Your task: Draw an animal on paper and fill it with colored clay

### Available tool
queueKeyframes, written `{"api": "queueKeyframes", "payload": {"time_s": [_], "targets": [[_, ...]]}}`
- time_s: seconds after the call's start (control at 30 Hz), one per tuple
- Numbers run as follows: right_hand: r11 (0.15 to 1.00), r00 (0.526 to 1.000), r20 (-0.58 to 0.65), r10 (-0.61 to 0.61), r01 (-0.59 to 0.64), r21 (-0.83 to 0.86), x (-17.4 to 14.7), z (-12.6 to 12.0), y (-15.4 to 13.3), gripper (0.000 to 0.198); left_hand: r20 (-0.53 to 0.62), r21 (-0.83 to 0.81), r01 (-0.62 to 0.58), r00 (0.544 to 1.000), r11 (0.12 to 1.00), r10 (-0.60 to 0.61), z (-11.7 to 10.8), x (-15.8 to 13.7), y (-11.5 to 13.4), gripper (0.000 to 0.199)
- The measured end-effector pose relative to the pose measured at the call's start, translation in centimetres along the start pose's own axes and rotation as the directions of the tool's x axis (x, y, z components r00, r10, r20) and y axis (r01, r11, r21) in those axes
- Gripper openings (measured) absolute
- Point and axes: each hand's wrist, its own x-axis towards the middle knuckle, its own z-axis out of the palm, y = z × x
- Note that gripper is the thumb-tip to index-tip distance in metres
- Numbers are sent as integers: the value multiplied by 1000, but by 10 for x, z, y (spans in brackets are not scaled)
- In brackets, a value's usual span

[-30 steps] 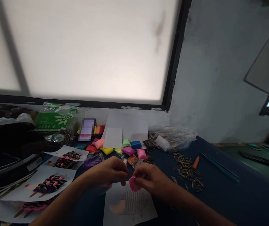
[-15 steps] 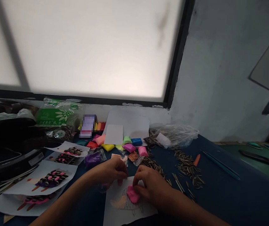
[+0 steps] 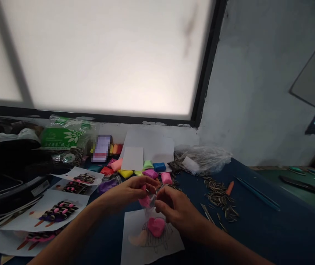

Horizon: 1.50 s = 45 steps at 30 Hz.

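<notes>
My left hand (image 3: 131,189) is closed on a clear plastic bag with pink modelling clay (image 3: 144,201) in it, held above the paper. My right hand (image 3: 175,211) is at the bag's right edge, thumb and fingers curled together against the plastic. Below them a lump of pink clay (image 3: 156,226) lies on a white sheet (image 3: 135,255). That sheet bears a pencil drawing of an animal with a striped body, its pointed head (image 3: 138,238) covered in pale peach clay.
At left lie finished pictures (image 3: 59,211) with seeds and clay. Clay packets (image 3: 126,173), a phone (image 3: 101,149) and a seed bag (image 3: 60,138) stand behind. Loose sunflower seeds (image 3: 218,193), an orange clay piece (image 3: 229,188) and blue tweezers (image 3: 259,193) are at right.
My right hand has let go of the pink lump, which now rests on the drawing. My left hand has lifted the plastic bag with pink clay, and both hands meet at it.
</notes>
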Motion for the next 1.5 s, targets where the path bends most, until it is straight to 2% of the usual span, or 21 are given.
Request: {"api": "queueKeyframes", "payload": {"time_s": [0.1,0.2,0.4,0.53,0.7,0.8,0.9,1.07,1.27,1.37,1.5], "targets": [[981,998,23,53,-56,184,0,2,3,8,8,-80,-32,999,996,33,2,0,-2,44],[961,999,-9,45,-41,274,3,3,6,11,27,-108,-35,999,994,38,4,1,-3,45],[972,988,-155,15,22,233,9,-4,15,12,71,-118,42,997,992,-34,2,4,-1,62],[973,973,-229,-9,61,222,10,-4,23,8,69,-130,43,997,991,-34,-1,5,-1,53],[968,981,-188,-54,98,233,10,0,29,13,65,-177,-38,997,984,50,-5,-1,-2,53],[970,982,-175,-67,105,218,10,2,28,18,74,-180,-50,995,982,64,-6,-1,-6,46],[970,984,-163,-71,106,219,10,3,26,20,62,-187,-59,996,981,71,-2,1,-9,49],[964,977,-198,-73,120,235,10,3,26,22,7,-166,-47,999,985,48,6,6,-8,51],[974,965,-236,-117,157,161,8,2,20,23,-73,-137,9,997,991,-19,0,11,-12,36],[980,967,-225,-121,153,128,7,0,17,22,-106,-135,-17,994,991,2,-1,11,-13,28],[979,972,-221,-82,120,163,8,1,19,21,-141,-120,-97,987,988,80,4,11,-11,29]]}}
